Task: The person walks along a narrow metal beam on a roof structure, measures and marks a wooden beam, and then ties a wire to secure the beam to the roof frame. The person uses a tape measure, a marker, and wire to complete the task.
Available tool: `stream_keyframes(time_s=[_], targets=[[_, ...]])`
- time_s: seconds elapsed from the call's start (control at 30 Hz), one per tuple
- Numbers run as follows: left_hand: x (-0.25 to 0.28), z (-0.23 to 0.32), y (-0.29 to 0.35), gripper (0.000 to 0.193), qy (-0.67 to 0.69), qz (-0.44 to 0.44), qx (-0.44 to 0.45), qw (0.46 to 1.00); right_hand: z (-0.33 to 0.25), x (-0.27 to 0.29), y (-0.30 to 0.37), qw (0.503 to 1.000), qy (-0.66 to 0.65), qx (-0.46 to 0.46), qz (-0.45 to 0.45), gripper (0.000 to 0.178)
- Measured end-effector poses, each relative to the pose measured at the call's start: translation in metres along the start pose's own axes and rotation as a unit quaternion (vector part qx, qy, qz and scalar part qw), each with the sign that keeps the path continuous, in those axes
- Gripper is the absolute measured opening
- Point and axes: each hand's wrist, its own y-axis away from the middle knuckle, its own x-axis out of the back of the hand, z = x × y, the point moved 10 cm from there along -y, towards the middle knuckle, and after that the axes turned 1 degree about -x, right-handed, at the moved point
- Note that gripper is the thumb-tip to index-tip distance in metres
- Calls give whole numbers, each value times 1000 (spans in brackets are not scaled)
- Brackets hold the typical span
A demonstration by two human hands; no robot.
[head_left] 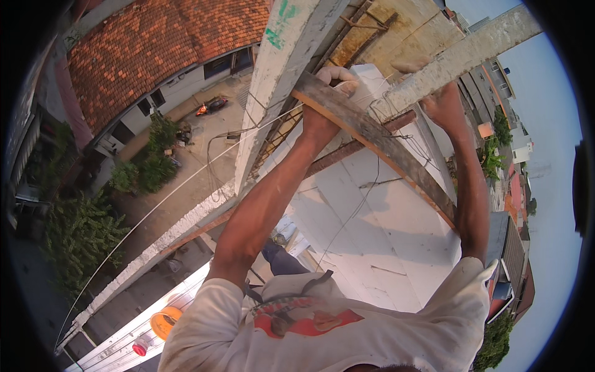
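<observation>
Both my arms reach up to the top of a white block wall (353, 204). A long wooden board (384, 139) slants across in front of my left wrist. My left hand (338, 80) is closed, its fingers curled at the board's upper end beside a white block (370, 79); the board hides part of the palm. My right hand (441, 104) is closed round a rough grey concrete beam (465, 62), with fingers showing on its far side. Thin wire (412, 146) is looped near the beam's lower end, close to the board.
A concrete post (273, 80) with green marks rises left of my left hand. Far below lie a yard (204, 133), a parked motorbike (212, 106) and a tiled roof (161, 49). An orange bucket (165, 322) stands on a white corrugated surface (118, 353) at lower left.
</observation>
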Motion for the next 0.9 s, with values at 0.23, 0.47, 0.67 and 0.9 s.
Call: stream_keyframes(time_s=[0.23, 0.47, 0.67, 0.9], targets=[[-1, 9, -1, 15, -47, 11, -1, 999, -51, -44, -54, 959, -220, -49, -171, 51], [-4, 16, 0, 14, -46, 23, -40, 998, -54, -63, -68, 958, -176, 0, -225, 63], [-7, 22, 1, 17, -116, 9, -114, 987, -50, -70, -71, 933, -271, -35, -234, 71], [-14, 17, 3, 16, -123, 20, -105, 987, -53, -75, -77, 931, -227, 19, -286, 82]])
